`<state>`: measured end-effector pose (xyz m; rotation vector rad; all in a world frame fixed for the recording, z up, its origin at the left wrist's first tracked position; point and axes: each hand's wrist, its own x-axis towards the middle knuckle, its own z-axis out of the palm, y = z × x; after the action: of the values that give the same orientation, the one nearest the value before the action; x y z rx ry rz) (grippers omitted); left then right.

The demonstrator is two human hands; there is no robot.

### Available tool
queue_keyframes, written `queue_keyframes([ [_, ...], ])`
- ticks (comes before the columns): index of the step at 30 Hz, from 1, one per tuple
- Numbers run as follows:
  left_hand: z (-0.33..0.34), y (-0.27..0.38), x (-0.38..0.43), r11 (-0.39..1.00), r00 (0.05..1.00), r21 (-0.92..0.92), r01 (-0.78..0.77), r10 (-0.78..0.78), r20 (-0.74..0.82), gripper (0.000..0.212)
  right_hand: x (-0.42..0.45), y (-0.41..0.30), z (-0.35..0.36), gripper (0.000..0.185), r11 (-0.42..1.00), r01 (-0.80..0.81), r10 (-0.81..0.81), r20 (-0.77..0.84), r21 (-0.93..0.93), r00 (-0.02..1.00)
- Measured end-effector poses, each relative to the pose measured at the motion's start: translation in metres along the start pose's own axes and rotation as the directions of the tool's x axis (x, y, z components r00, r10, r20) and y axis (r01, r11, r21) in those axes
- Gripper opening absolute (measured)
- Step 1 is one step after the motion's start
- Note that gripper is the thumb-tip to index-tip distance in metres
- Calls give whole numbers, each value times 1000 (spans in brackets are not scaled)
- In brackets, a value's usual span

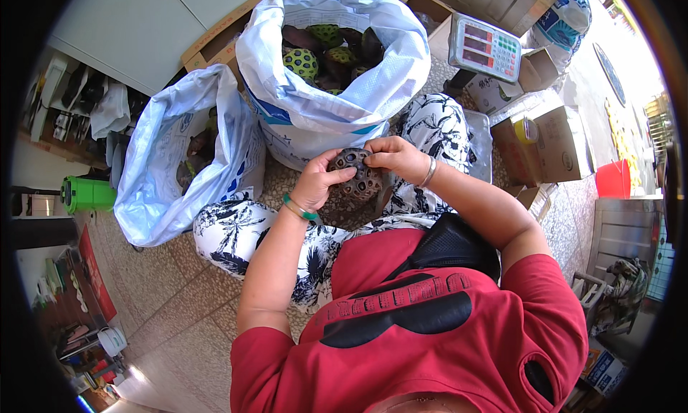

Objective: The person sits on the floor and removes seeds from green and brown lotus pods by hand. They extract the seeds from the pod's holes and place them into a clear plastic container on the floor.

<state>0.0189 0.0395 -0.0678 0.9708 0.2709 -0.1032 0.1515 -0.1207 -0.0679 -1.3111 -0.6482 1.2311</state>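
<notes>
A dark brown dried lotus seed pod (359, 188) is held up between my knees, its pitted face turned upward. My left hand (318, 180), with a green bangle at the wrist, grips its left side, the thumb lying across the face. On the upper right rim, the fingertips of my right hand (399, 158) pinch the pod; whether they also hold a seed is hidden. Just beyond my hands stands a large white woven sack (322, 136) with its mouth rolled wide, holding several green and brown lotus pods (301, 63). A second woven sack (161, 198), with darker pods inside, leans to the left.
A price-computing scale (486, 47) stands at the upper right. Below it are an open cardboard box (559, 144) with a roll of yellow tape (525, 130) and a clear plastic bin (480, 144). A green bin (88, 193) and a red bucket (614, 179) stand farther out on either side.
</notes>
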Motion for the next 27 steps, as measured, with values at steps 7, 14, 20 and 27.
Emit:
queue_keyframes([
  [7,3,9,-2,993,992,-108,35,-21,122,37,-4,-2,1,10,896,-112,39,176,430,984],
  [14,-9,-4,9,999,990,40,28,-23,-139,34,4,2,-5,27,951,131,-213,-285,-281,934],
  [20,-7,-13,5,994,991,107,-14,29,-133,36,-3,-8,28,42,514,72,-324,-116,-855,939],
  [27,-7,-6,3,998,998,32,57,-56,-41,37,-2,-15,15,37,619,158,-273,-22,-769,962],
])
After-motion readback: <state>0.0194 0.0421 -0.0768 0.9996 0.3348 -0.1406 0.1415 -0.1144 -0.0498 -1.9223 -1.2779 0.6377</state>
